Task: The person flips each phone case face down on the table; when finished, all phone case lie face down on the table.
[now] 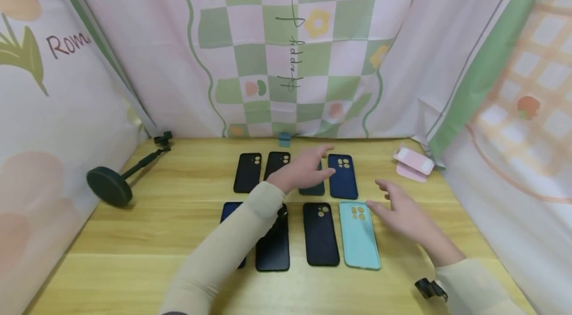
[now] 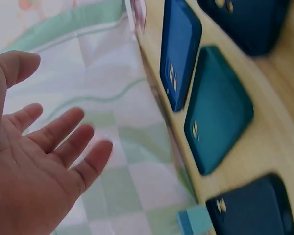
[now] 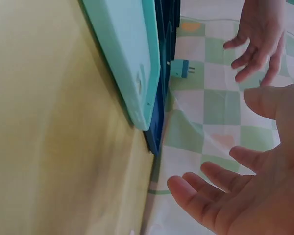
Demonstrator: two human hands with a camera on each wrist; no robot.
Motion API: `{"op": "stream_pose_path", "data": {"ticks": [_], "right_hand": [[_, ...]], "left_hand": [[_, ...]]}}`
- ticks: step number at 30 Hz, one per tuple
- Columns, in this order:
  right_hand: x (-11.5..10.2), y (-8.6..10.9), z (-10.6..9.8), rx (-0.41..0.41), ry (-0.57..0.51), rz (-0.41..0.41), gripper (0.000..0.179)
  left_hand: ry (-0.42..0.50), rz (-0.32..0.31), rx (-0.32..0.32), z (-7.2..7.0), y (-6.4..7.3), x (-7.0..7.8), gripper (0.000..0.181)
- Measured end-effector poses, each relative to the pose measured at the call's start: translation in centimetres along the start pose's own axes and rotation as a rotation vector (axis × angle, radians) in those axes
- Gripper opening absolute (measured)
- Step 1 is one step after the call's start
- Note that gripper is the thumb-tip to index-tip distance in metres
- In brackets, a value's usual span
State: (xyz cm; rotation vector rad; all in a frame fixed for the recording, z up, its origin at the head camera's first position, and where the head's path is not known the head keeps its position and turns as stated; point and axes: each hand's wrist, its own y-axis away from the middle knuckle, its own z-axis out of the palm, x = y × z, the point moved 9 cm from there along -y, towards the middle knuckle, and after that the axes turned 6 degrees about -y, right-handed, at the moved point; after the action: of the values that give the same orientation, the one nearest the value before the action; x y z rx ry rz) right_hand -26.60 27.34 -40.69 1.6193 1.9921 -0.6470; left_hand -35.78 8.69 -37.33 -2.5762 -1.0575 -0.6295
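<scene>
Phone cases lie in two rows on a wooden table. My left hand (image 1: 304,168) hovers above the back row with its fingers extended and holds nothing. Below it a teal case (image 2: 218,110) is partly covered in the head view, beside a dark blue case (image 1: 343,178). To the right of the front row, my right hand (image 1: 402,213) is empty, its fingers spread and slightly bent. Closest to it is a mint case (image 1: 361,240), with a black case (image 1: 321,235) on that case's left. The left forearm partly hides a blue case (image 1: 229,210) and another black case (image 1: 273,253).
Two black cases (image 1: 247,172) are at the back left. A small teal charger plug (image 3: 179,68) stands by the rear curtain. At the left lies a dark stand with a round base (image 1: 109,186); a pink folded holder (image 1: 414,162) sits at the back right. Fabric encloses the table.
</scene>
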Motion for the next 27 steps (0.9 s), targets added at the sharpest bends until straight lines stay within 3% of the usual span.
{"op": "stream_pose_path", "data": {"ticks": [5,13,17,21,27], "right_hand": [[0.4,0.9,0.9,-0.030,-0.011,0.031,0.074],[1.2,2.2,2.2,-0.091,-0.057,0.070,0.064],[1.2,3.1,3.1,-0.143,-0.110,0.077,0.061],[0.7,3.8,4.1,-0.197,-0.148,0.076,0.061],[-0.6,5.0,5.2,-0.269,-0.137,0.000,0.058]], "left_hand": [[0.053,0.010,-0.094,2.3,-0.7,1.3,0.055],[0.001,-0.017,-0.221,6.3,-1.8,1.3,0.040],[-0.007,-0.051,-0.242,7.2,-2.0,0.9,0.035],[-0.051,-0.034,-0.270,8.0,-2.2,0.9,0.032],[-0.096,-0.015,-0.319,9.2,-2.4,0.5,0.030]]}}
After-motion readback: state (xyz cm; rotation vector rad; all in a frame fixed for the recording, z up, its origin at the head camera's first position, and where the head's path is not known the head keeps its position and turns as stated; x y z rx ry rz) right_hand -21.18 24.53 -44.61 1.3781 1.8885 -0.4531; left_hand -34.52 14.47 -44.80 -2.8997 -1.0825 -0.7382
